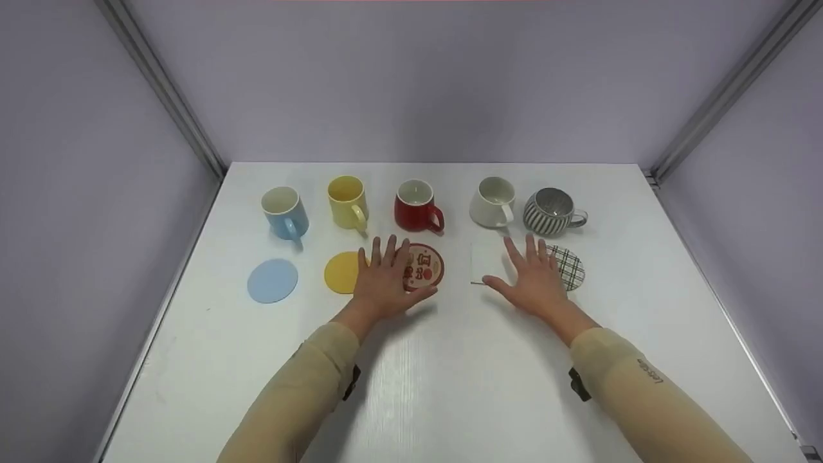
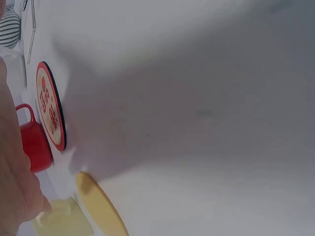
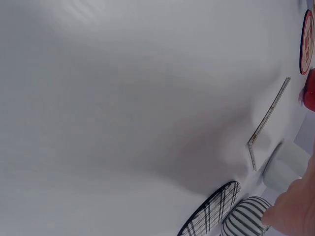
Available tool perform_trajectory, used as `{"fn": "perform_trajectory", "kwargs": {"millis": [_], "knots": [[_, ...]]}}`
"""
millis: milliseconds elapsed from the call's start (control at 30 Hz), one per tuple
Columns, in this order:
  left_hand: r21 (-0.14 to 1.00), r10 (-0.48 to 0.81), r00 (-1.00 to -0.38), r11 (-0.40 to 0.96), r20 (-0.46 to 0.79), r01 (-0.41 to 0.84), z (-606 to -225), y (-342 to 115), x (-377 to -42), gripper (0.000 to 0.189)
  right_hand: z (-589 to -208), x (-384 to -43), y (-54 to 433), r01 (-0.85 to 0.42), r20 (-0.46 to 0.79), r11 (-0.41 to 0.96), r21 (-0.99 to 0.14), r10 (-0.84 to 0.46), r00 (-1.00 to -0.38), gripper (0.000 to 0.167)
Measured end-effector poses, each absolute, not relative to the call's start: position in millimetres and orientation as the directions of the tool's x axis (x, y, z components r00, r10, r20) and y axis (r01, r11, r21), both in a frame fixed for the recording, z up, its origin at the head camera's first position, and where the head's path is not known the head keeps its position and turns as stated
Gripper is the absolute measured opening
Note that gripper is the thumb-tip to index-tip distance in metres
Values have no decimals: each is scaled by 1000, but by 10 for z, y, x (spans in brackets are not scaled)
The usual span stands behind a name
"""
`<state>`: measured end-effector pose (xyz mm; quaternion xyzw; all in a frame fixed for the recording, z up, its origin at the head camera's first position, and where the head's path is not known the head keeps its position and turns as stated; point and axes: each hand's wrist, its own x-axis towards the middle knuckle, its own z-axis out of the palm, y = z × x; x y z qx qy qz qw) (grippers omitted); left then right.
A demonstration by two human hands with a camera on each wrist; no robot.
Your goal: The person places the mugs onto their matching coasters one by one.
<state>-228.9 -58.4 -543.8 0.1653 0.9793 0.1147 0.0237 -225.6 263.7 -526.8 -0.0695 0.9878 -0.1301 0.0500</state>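
Observation:
My left hand (image 1: 384,278), fingers spread, hovers over the yellow coaster (image 1: 339,273) and the round red-rimmed coaster (image 1: 427,267), partly hiding both. A red mug (image 1: 411,215) and a yellow mug (image 1: 345,202) stand behind it. The right hand (image 1: 533,280), also spread and holding nothing, is above a white square coaster (image 1: 485,260) and a round plaid coaster (image 1: 571,267), covering part of each. Beyond its fingertips are a white mug (image 1: 488,211) and a striped grey mug (image 1: 545,215). In the wrist views, only part of each hand shows.
At the left a light blue mug (image 1: 289,218) stands behind a light blue round coaster (image 1: 272,281). Everything rests on a white table (image 1: 411,399), enclosed by pale panels (image 1: 411,83) at the back and sides.

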Motion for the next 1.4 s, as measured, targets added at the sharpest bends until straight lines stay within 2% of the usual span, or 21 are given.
{"fn": "perform_trajectory", "kwargs": {"millis": [433, 867, 1067, 1400], "knots": [[229, 393, -920, 895, 5, 383, -5459, -324, -2306, 116, -5136, -2212, 2900, -79, -80, 951, -299, -108, -991, 109], [185, 504, -864, 850, -15, 493, -5443, 207, -2230, 114, -4984, -2207, 3312, 55, -87, 878, -475, 15, -996, 106], [158, 540, -841, 834, -36, 529, -5458, 459, -2177, 116, -4922, -2197, 3493, 85, -74, 854, -514, 55, -996, 103], [179, 633, -773, 766, -40, 617, -5492, 917, -2115, 116, -4893, -2170, 3743, 185, -117, 786, -590, 144, -983, 101]]}}
